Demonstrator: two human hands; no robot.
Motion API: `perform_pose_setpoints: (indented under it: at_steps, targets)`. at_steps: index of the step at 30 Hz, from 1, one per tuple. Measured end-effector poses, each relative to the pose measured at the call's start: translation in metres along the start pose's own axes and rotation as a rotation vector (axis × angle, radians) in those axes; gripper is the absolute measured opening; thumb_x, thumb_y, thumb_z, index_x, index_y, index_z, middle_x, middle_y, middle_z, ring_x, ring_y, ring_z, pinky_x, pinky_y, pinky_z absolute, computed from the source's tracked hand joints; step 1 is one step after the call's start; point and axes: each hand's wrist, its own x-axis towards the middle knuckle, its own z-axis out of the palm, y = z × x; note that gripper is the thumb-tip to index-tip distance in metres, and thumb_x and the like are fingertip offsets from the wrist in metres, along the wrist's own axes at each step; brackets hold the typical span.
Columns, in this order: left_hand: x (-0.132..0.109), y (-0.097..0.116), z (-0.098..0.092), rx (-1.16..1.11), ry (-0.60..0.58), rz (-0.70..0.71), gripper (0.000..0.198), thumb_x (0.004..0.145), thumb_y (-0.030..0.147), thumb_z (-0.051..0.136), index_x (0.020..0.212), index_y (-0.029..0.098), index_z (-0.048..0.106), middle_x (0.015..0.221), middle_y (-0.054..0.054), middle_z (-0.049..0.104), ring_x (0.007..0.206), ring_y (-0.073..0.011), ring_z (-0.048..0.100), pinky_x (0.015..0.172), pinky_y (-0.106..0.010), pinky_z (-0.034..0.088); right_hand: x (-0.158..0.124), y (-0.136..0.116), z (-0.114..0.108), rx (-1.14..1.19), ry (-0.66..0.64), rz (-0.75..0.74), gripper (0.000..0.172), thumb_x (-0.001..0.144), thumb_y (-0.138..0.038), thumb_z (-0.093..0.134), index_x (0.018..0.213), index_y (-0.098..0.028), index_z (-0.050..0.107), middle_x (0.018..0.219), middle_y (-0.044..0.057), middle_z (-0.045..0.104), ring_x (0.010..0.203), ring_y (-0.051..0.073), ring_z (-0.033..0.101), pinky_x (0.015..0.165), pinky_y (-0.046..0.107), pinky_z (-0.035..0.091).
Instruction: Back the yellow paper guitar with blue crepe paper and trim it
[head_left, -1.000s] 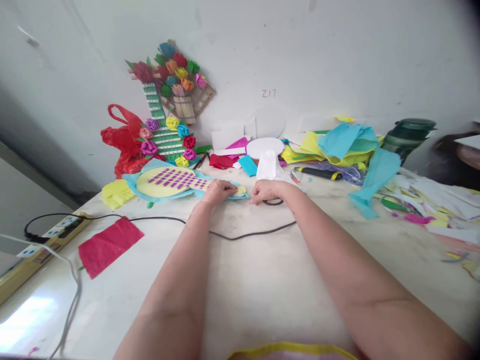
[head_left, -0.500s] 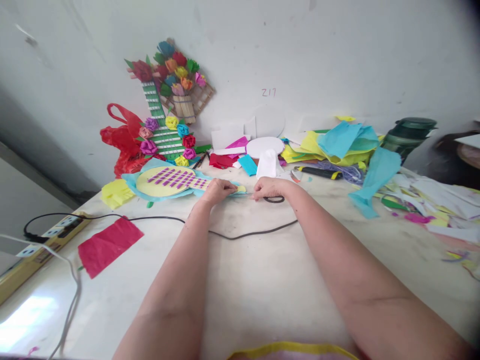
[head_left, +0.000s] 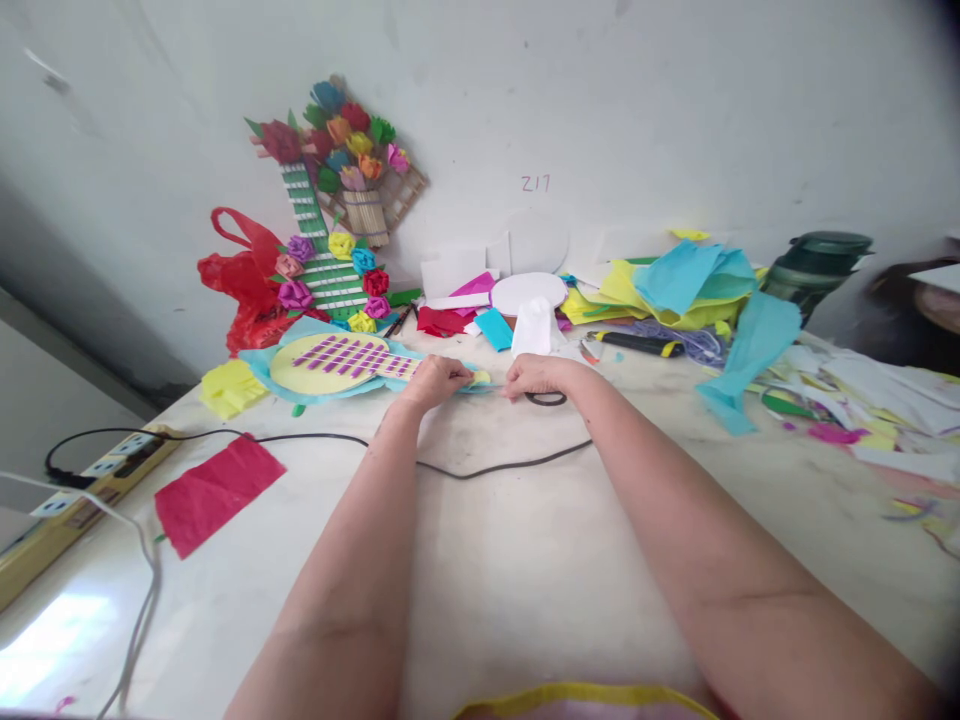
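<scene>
A guitar-shaped paper craft (head_left: 330, 362) lies at the back left of the table, with a yellow body, purple and white woven strips and a narrow neck. Blue crepe paper (head_left: 259, 370) shows beneath and around it. My left hand (head_left: 441, 382) is closed in a pinch at the neck, just short of its yellow tip (head_left: 481, 378). To its right, my right hand (head_left: 534, 374) is also closed, its fingertips at the end of the thin blue paper edge. A black loop handle (head_left: 546, 398), apparently of scissors, shows under that hand; its other parts are hidden.
A black cable (head_left: 480, 472) crosses the table from the power strip (head_left: 112, 470). Red paper (head_left: 219, 493) lies at left. Behind stand a flower-trimmed green craft (head_left: 330, 275) and a red bag (head_left: 244, 270). A yellow-black cutter (head_left: 637, 344) and paper scraps (head_left: 885, 390) lie right.
Both hands keep nearly the same position and grip. The whole view has shifted very slightly; nothing on the table has visibly moved.
</scene>
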Motion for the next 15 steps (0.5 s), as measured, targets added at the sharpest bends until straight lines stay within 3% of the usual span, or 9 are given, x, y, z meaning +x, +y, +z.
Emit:
perform_pose_setpoints:
  at_steps: [9, 15]
  targets:
    - [-0.004, 0.003, 0.000, 0.048, 0.000, -0.003, 0.025, 0.071, 0.033, 0.054, 0.076, 0.016, 0.071, 0.070, -0.003, 0.069, 0.063, -0.0149, 0.060, 0.061, -0.023, 0.043, -0.001, -0.013, -0.001, -0.058, -0.054, 0.048, 0.025, 0.071, -0.038, 0.055, 0.065, -0.015, 0.063, 0.060, 0.002, 0.055, 0.053, 0.013, 0.047, 0.052, 0.025, 0.033]
    - [-0.002, -0.001, 0.001, 0.088, -0.043, 0.015, 0.028, 0.061, 0.023, 0.060, 0.086, 0.018, 0.071, 0.080, -0.002, 0.070, 0.069, -0.0149, 0.061, 0.065, -0.022, 0.045, -0.001, -0.012, 0.000, -0.115, -0.081, 0.032, 0.022, 0.073, -0.034, 0.050, 0.067, -0.016, 0.060, 0.061, 0.001, 0.053, 0.054, 0.013, 0.046, 0.053, 0.025, 0.034]
